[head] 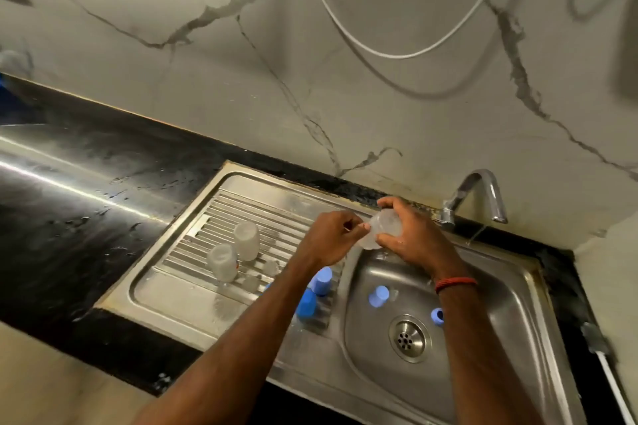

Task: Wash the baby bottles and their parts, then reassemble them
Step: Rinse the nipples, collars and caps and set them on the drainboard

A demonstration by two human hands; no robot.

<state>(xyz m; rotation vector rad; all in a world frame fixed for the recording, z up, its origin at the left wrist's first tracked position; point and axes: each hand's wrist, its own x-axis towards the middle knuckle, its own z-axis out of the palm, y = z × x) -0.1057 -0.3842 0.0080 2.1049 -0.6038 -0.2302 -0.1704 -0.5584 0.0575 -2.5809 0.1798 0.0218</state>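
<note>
Curled round a clear bottle (pixel 381 229), our right hand (pixel 411 238) holds it over the back left rim of the sink (pixel 483 338). Our left hand (pixel 331 238) is curled at the bottle's mouth; we cannot tell whether it pinches anything. Left of the sink: two upturned bottles (pixel 245 240), two blue caps (pixel 321 281). Inside the sink: two blue pieces (pixel 378 296).

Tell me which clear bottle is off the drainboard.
The bottle gripped by the right hand over the sink; the other two bottles stand inverted on the drainboard.
</note>
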